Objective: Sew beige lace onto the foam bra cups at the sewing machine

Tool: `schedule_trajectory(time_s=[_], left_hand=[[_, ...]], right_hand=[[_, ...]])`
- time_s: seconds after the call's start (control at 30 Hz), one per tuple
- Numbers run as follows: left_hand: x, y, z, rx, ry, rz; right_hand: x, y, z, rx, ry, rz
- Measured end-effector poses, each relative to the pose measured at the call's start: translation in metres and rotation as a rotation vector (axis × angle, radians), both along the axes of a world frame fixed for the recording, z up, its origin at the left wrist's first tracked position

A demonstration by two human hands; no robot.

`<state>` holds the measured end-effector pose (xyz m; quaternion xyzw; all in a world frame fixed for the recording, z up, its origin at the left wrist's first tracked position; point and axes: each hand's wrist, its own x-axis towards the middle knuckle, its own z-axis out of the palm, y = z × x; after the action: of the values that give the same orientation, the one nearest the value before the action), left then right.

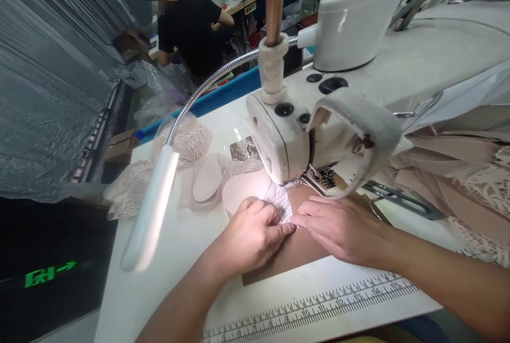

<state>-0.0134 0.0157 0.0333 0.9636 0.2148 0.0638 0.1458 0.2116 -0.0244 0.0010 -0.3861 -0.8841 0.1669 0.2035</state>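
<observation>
In front of the machine (279, 138), the left hand (253, 234), curled up, pinches the lace (283, 202); the right hand (340, 228), fingers nearly straight, touches its thumb, grip hidden

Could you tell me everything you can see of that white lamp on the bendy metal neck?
The lamp is a smooth, plastic-looking white rod with a rounded lower end, slanting down to the left. Its shiny, ridged metal neck arches from a white fitting on the sewing machine. One side looks brighter. It shows in front of the table; no hand touches it.
</observation>
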Motion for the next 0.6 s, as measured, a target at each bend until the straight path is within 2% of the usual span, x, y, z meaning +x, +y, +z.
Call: schedule_trajectory(time_s=[0.13,0.27,0.37,0.6], left_hand=[[-0.005,0.003,0.01,-0.105,0.01,-0.03],[-0.006,0.007,0.016,-0.133,-0.092,0.031],[0.0,0.013,0.009,-0.062,-0.138,0.07],[0.007,0.02,-0.008,0.104,-0.01,0.09]], right_hand=[[0.001,-0.001,0.0,0.063,-0.035,0.045],[0.0,-0.001,-0.001,0.125,-0.058,0.063],[-0.001,-0.001,0.0,0.121,-0.081,0.067],[-0.003,-0.003,0.006,0.089,-0.062,0.038]])
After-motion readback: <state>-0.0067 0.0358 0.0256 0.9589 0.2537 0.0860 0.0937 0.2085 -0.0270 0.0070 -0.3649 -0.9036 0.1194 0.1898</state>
